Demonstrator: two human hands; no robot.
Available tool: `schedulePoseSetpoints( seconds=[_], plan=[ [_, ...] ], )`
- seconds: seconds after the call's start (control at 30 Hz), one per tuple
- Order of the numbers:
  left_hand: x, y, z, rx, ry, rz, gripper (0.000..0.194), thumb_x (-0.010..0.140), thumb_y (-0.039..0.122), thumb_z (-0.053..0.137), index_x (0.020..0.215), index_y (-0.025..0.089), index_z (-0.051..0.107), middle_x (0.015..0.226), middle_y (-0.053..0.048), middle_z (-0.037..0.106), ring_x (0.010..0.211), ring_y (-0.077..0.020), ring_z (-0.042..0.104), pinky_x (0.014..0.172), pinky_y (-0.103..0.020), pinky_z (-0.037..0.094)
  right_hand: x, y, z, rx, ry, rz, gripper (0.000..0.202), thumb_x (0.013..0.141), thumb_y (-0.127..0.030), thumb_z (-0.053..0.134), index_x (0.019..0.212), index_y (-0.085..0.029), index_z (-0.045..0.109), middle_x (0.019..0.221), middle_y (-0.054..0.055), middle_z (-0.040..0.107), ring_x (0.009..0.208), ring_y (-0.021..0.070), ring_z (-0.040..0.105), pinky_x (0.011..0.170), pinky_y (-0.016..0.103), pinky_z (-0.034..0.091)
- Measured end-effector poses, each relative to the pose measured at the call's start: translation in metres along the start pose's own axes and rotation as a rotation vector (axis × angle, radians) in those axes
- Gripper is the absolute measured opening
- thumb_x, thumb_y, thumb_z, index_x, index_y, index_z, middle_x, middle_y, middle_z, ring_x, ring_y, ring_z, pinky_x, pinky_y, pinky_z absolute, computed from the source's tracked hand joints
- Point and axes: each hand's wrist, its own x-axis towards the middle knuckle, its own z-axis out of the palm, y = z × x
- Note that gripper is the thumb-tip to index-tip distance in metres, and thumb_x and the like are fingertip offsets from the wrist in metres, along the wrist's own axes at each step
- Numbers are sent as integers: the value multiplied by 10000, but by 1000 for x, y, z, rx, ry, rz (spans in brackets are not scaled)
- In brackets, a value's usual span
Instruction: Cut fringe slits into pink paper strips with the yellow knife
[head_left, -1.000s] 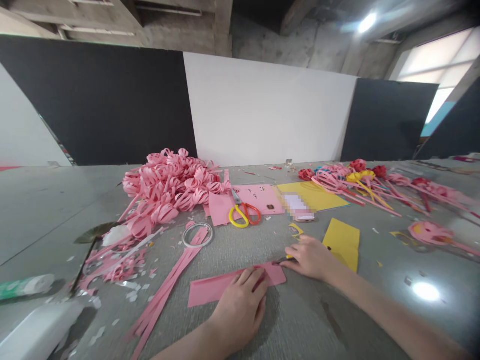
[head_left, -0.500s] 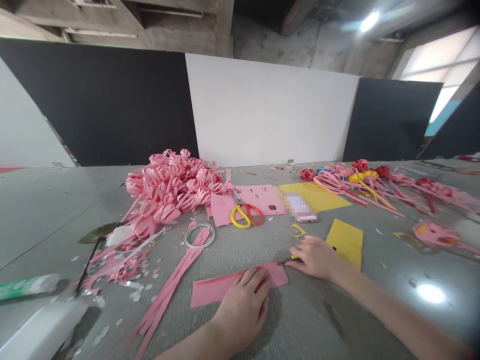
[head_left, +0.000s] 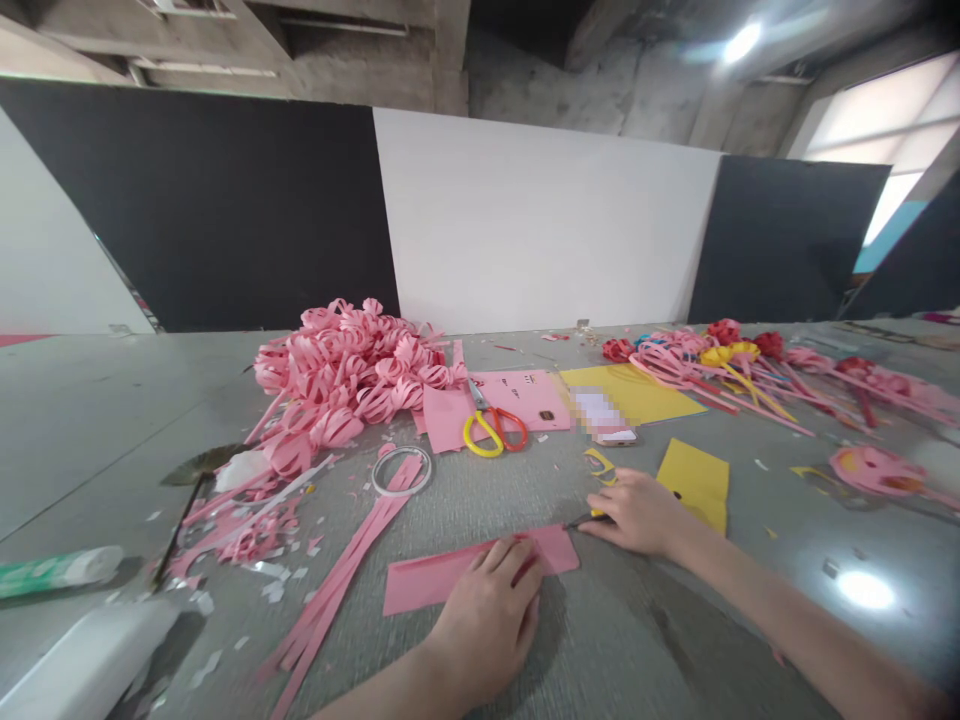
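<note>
A folded strip of pink paper [head_left: 424, 584] lies flat on the grey floor in front of me. My left hand [head_left: 491, 610] presses down on its middle with the fingers bent together, holding it in place. At the paper's right end is my right hand [head_left: 634, 510], closed around a small tool with a yellow handle [head_left: 598, 514]. Its thin dark tip touches the paper's upper right corner. Most of that tool is hidden by the fingers, so its exact kind is unclear. Behind the hands rest scissors [head_left: 495, 430] with one yellow and one orange handle.
Pink paper strips [head_left: 349, 575] and a tape roll [head_left: 401, 470] lie left, before a heap of pink paper flowers [head_left: 352, 370]. A phone [head_left: 604, 418], yellow paper [head_left: 694, 485] and more flowers [head_left: 690, 350] sit right. A glue tube [head_left: 64, 572] is far left.
The view has shifted very slightly, and everything appears a little further right. Both hands stay in nearly the same place on the pink paper.
</note>
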Motion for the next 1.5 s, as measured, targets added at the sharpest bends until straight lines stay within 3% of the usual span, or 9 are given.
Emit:
schedulePoseSetpoints(
  seconds=[0.4,0.53,0.6,0.73,0.83,1.0,1.17,1.33,1.5],
  plan=[
    [0,1,-3,-35,35,-8,333,766,101,416,1080,188,485,1121,-66,505,1062,-206,427,899,-375,385,-4,14,-2,-41,-27,5,402,831,-466,380,621,-181,569,542,42,613,516,165,535,578,290,275],
    [2,-3,-8,-19,52,-23,293,739,154,494,1024,207,536,1247,-79,404,1141,-264,340,927,-445,320,-3,21,-3,-8,-83,72,402,820,-477,383,614,-195,581,519,42,600,512,175,536,534,270,273],
    [5,-7,-10,-90,36,-55,270,741,191,517,1006,225,554,1220,-72,435,1114,-262,369,902,-435,341,2,21,-6,80,-65,165,408,823,-484,368,630,-196,583,513,36,585,506,169,531,508,257,266],
    [13,-21,-12,-354,64,-197,228,753,118,434,873,219,599,951,-29,589,913,-195,500,811,-335,387,16,9,-15,454,41,389,414,835,-483,331,614,-190,522,492,-9,504,481,135,479,475,238,263],
    [18,-29,-16,-455,123,-309,228,706,66,404,761,186,590,803,-21,598,735,-157,536,687,-271,408,26,-8,-23,783,97,573,348,749,-523,464,637,-193,468,487,-50,419,461,110,415,455,225,272],
    [23,-30,-28,-673,186,-408,100,716,154,454,775,165,533,685,5,558,630,-133,518,557,-221,389,32,-42,-32,1374,-86,674,324,676,-469,573,806,-190,472,463,-86,384,385,79,347,402,207,276],
    [26,-20,-38,-840,166,-419,131,723,256,524,802,163,573,666,18,536,619,-128,485,560,-221,359,29,-65,-41,1425,-110,723,294,685,-428,566,603,-186,422,407,-84,357,381,65,318,395,196,236],
    [27,-14,-44,-962,141,-450,212,722,360,553,690,156,603,632,18,534,606,-128,459,556,-227,326,29,-76,-48,1493,-188,674,297,672,-417,581,573,-184,426,414,-81,352,385,62,307,386,197,222],
    [27,-13,-46,-1132,100,-497,273,699,421,574,656,152,578,590,37,495,568,-111,434,530,-218,307,28,-79,-47,1543,-138,670,302,669,-420,598,587,-184,428,418,-79,369,393,63,303,392,201,212]
  ],
)
